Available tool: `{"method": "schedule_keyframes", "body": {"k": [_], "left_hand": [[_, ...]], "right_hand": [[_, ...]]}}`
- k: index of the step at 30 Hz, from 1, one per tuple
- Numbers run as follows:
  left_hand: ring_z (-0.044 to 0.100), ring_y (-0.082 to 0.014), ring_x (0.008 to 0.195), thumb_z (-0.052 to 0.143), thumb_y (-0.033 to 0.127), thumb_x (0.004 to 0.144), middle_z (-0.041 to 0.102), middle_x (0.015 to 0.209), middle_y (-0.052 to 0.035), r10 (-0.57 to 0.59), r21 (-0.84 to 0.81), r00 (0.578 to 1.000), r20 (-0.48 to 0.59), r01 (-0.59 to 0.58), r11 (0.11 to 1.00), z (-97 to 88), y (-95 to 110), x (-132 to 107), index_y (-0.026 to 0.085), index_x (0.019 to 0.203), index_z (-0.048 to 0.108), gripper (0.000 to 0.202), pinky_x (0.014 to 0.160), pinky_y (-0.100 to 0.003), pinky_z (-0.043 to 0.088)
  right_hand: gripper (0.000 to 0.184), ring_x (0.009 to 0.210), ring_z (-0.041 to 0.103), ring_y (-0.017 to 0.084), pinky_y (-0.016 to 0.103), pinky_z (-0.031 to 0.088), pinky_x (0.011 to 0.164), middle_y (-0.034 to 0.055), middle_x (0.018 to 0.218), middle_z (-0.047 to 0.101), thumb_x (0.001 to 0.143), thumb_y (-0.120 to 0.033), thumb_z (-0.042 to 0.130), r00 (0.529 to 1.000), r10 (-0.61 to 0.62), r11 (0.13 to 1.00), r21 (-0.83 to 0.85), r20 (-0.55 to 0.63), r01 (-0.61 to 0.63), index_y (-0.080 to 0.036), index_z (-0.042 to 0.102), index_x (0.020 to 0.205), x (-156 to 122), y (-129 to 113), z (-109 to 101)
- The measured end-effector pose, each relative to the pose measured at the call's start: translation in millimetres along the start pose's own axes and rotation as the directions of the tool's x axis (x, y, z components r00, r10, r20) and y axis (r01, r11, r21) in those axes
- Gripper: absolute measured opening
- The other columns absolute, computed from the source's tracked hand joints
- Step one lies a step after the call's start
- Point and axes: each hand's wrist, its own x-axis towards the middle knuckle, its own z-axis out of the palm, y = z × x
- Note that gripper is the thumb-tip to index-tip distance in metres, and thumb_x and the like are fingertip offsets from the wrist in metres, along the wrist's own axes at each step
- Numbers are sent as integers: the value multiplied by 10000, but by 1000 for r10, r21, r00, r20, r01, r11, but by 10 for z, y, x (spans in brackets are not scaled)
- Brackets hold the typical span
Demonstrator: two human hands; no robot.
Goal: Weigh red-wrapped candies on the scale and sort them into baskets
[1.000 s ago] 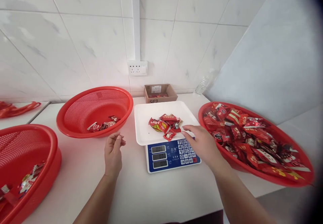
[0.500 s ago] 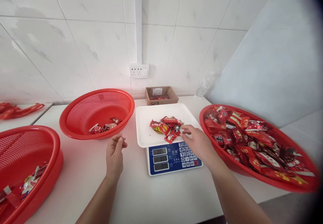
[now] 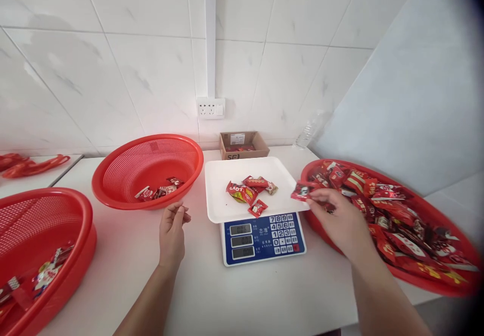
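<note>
My right hand (image 3: 335,215) pinches a small red candy packet (image 3: 302,190) between thumb and fingers, over the right edge of the white weighing tray (image 3: 219,210). Several red-wrapped candies (image 3: 244,190) lie in a loose pile on that tray, one small red packet (image 3: 257,208) a little nearer to me. Below the tray is the scale's blue panel (image 3: 260,232) with keys and three small displays. My left hand (image 3: 174,230) hovers left of the scale, its fingers curled together and nothing showing in them.
On the right stands a red basket (image 3: 427,275) heaped with wrapped candies. Two red mesh baskets, one behind (image 3: 117,174) and one near left (image 3: 81,235), hold a few candies. A cardboard box (image 3: 260,149) and a clear plastic bottle (image 3: 308,135) stand by the wall.
My right hand has lifted a small red candy packet from the pile and carried it right, to the tray's edge. My left hand has stayed in place.
</note>
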Motion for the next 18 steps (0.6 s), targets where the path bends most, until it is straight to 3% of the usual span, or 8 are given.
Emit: {"method": "schedule_keyframes", "body": {"k": [4,6,8,11,14,16,18], "left_hand": [[526,-100,646,607,415,782,580,823,12,-8,-11,1000,7,8,1000,10,-20,-8,217,902,580,234,667,-264,455],[524,-98,646,603,404,786,575,823,11,-11,-12,1000,11,12,1000,19,-22,-15,211,903,573,228,665,-259,449],[523,-94,648,594,391,794,571,824,12,-18,-2,1000,15,18,1000,25,-22,-22,209,909,567,217,670,-253,443],[523,-92,656,575,378,809,567,833,15,-24,27,999,20,24,999,26,-24,-32,212,917,564,199,679,-249,438],[523,-95,658,574,380,812,562,830,14,-13,33,1000,28,12,999,16,-32,-31,212,926,565,203,677,-252,440],[524,-97,657,577,387,809,563,828,12,-7,26,1000,27,7,1000,9,-33,-26,212,931,566,213,675,-255,443],[526,-99,658,575,392,811,567,829,10,-5,25,1000,22,4,1000,7,-28,-22,212,932,566,217,672,-256,444]], "right_hand": [[249,810,598,272,413,463,752,88,888,657,751,-437,550,974,76,973,-199,-211,-119,-233,621,875,20,182,-334],[268,961,568,298,430,433,869,128,952,634,810,-404,504,951,-49,942,-330,-305,-57,-200,633,927,17,246,-374],[305,1062,526,286,416,403,945,143,1030,608,854,-399,471,914,-239,918,-382,-329,103,-174,644,965,-22,268,-292],[326,1039,539,254,416,428,927,116,1093,593,877,-439,472,872,-470,854,-323,-140,408,-196,669,967,-168,191,8],[332,1192,447,294,478,396,962,103,1277,506,885,-471,479,750,-641,709,-248,162,660,-254,681,1034,-359,-3,337],[328,1283,351,321,536,342,1004,92,1363,442,884,-482,486,678,-673,652,-197,295,732,-285,681,1058,-450,-135,486],[333,1320,298,330,584,291,1026,88,1389,426,891,-488,471,666,-647,656,-173,373,734,-287,686,1045,-485,-219,564]]}}
